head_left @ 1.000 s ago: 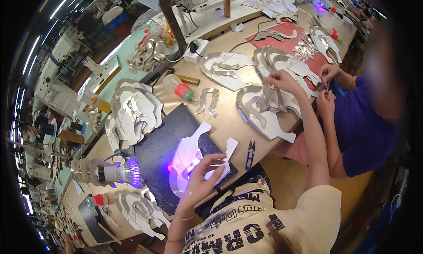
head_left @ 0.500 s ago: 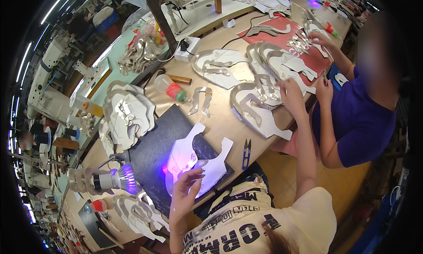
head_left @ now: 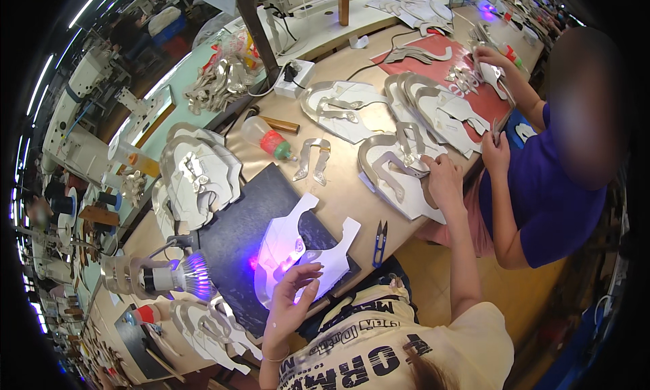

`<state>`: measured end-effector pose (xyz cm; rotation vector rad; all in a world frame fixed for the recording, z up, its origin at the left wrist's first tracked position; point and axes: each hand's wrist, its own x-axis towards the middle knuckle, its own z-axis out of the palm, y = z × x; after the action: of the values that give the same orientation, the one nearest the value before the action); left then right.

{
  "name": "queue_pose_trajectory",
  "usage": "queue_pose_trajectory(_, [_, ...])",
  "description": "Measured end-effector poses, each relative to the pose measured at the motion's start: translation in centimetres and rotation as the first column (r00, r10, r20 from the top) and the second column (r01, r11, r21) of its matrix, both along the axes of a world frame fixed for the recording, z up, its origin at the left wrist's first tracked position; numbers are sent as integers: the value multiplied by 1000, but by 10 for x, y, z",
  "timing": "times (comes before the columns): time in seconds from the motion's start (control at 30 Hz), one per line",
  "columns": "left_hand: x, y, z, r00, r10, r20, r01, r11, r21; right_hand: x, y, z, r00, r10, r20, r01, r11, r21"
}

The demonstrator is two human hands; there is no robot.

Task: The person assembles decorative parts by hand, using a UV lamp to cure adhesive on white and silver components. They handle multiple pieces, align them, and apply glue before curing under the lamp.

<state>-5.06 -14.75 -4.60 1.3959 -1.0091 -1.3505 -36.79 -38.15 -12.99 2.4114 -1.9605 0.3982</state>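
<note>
My left hand (head_left: 294, 298) hovers at the near edge of a white shoe upper piece (head_left: 281, 244), thumb and fingers apart, holding nothing. That piece lies on a black board (head_left: 230, 221), bathed in violet light from a lamp (head_left: 183, 279) at its left. At the right, my right hand (head_left: 445, 181) is down on a stack of white shoe upper pieces with grey trim (head_left: 379, 160). Its fingers are bent and closed at the stack's edge, on a grey U-shaped piece (head_left: 412, 141); the exact grip is partly hidden.
Blue thread snips (head_left: 380, 244) lie beside the board. Beyond it are a red-and-green-capped bottle (head_left: 267, 139), a wooden-handled hammer (head_left: 279, 124) and a loose grey piece (head_left: 313, 161). More stacked uppers (head_left: 196, 173) stand at left. A co-worker in purple (head_left: 552, 187) handles pieces at the right.
My right hand has come down and nearer to me, its fingers closing at the stack's edge. My left hand has shifted slightly right over the white piece's near edge.
</note>
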Motion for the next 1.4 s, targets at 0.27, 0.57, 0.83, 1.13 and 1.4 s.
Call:
queue_pose_trajectory(0.27, [11, 4, -4, 997, -6, 81, 4, 1000, 25, 26, 0, 41, 994, -28, -106, -5, 953, -303])
queue_pose_trajectory(0.57, [18, 13, -21, 989, -23, -147, 33, 997, 64, 194, -85, 123, 593, 699, 399, -659, 706, -258])
queue_pose_trajectory(0.83, [47, 27, -30, 967, 179, -183, -177, 984, 31, 453, -238, 93, 471, 764, 441, -827, 557, -81])
queue_pose_trajectory(1.13, [73, 30, -56, 900, 331, -283, -329, 943, 54, 607, -279, 42, 681, 696, 229, -684, 716, -139])
queue_pose_trajectory(1.4, [90, 10, -59, 915, 401, 37, -403, 915, 38, 620, -308, 20, 786, 588, 191, -609, 790, 71])
